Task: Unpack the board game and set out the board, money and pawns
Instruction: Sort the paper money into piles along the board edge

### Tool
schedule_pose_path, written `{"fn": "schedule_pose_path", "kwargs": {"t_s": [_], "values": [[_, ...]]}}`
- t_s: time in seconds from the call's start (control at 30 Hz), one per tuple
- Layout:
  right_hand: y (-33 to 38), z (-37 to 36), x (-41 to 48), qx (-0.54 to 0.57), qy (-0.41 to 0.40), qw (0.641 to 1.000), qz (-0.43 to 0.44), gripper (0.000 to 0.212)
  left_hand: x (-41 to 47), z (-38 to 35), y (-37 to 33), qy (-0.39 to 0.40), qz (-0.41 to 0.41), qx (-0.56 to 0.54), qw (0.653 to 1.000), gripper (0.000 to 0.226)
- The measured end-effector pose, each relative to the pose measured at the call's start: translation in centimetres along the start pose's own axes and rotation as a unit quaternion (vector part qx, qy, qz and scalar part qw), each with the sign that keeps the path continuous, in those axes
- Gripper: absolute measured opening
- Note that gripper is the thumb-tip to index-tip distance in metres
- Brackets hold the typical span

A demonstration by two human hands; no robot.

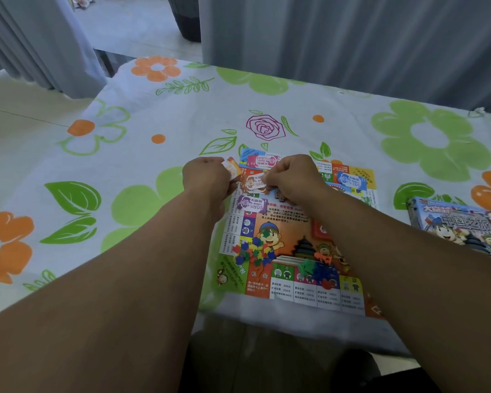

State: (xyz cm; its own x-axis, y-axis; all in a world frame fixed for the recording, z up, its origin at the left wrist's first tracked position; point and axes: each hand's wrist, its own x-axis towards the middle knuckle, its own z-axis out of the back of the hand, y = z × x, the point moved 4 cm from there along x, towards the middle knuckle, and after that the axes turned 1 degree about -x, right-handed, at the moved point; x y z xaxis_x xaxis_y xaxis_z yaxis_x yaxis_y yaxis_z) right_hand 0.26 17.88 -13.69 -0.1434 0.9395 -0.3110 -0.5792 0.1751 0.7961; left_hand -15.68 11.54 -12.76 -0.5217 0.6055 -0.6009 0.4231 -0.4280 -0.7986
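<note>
The colourful paper game board lies flat on the table in front of me. My left hand grips a small stack of orange-edged play money above the board's far left corner. My right hand pinches one brown-and-white banknote just beside it. Other banknotes lie spread on the board: pink, purple and blue. Two heaps of small plastic pieces sit on the near half, a mixed-colour one at the left and a green, blue and red one to its right.
The game box, blue with cartoon figures, rests at the table's right edge. A white cloth printed with green and orange flowers covers the table. Grey curtains hang behind the far edge, and bare floor lies to the left.
</note>
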Motion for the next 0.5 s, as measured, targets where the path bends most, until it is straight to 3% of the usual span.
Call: {"fn": "schedule_pose_path", "kwargs": {"t_s": [0.2, 0.33, 0.5], "values": [[0.1, 0.5, 0.4, -0.028, -0.051, 0.998, 0.023, 0.024, -0.7, -0.8, 0.0, 0.036, 0.008, 0.018, 0.999, 0.022], [1.1, 0.6, -0.6, 0.057, 0.018, 0.997, 0.048, 0.037, -1.4, -1.6, 0.2, 0.068, 0.006, 0.030, 0.997, 0.026], [0.6, 1.5, -0.7, 0.063, 0.023, 0.997, 0.038, 0.015, -2.3, -3.1, 0.6, 0.091, 0.014, 0.032, 0.995, 0.023]]}}
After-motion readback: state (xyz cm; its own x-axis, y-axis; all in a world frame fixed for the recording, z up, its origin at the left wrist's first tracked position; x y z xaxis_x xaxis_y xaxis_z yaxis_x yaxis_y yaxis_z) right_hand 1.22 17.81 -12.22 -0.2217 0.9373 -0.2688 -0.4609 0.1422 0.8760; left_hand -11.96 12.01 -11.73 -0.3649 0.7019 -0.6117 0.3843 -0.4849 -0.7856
